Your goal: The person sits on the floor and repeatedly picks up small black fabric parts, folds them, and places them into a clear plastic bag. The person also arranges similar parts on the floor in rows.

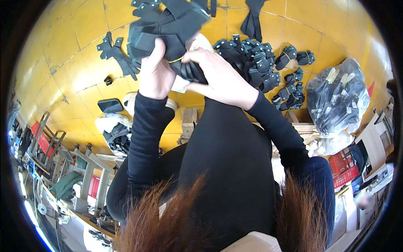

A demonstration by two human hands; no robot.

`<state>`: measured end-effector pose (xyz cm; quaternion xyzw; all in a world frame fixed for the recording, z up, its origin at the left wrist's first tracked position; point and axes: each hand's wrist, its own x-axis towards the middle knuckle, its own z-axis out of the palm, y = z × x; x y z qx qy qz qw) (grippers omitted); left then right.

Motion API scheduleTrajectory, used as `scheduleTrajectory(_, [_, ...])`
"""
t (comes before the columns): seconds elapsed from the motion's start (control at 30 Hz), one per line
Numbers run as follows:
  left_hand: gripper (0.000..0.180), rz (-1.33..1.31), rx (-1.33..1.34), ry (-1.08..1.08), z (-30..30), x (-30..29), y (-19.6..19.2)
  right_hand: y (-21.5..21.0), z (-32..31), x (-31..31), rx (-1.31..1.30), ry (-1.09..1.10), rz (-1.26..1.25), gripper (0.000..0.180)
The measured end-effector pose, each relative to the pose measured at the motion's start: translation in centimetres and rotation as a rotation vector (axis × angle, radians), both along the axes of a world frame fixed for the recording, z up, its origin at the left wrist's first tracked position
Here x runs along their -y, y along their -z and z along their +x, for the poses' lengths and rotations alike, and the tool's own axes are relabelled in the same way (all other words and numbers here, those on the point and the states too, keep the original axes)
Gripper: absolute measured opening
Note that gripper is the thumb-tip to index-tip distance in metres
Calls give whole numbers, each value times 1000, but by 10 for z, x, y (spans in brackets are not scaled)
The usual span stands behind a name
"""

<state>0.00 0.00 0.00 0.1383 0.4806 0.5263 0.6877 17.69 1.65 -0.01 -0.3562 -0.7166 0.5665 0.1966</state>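
A thick bundle of dark grey fabric pieces (166,31) is held up between my two hands, its flat ends fanned out at the top. A thin yellow band (176,60) crosses the bundle near its narrower lower end. My left hand (157,75) is closed on its left side, thumb pointing up along the cloth. My right hand (218,77) grips the lower, gathered end, with its fingers curled at the yellow band. Some fingers of both hands are hidden behind the fabric.
On the yellow tiled floor, a heap of banded dark bundles (256,61) lies right of my hands. Loose dark pieces (117,54) and a phone-like black slab (110,105) are to the left. A filled clear plastic bag (338,98) stands at right, and a wooden block (189,119) sits near my legs.
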Motion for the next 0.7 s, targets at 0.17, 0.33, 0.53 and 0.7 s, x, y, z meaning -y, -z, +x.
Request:
scheduleTrajectory(0.17, [28,-48,21,22,0,-14,-12,-5,17,-10,67,264,217,22])
scheduleTrajectory(0.33, [35,-56,-167,195,-5,-4,-9,-9,36,-33,-150,678,160,9])
scheduleTrajectory(0.53, [21,-324,-4,445,-16,9,-9,-30,32,-44,133,287,506,28])
scheduleTrajectory(0.7, [21,-261,106,349,-14,17,6,-30,32,-40,204,276,462,30])
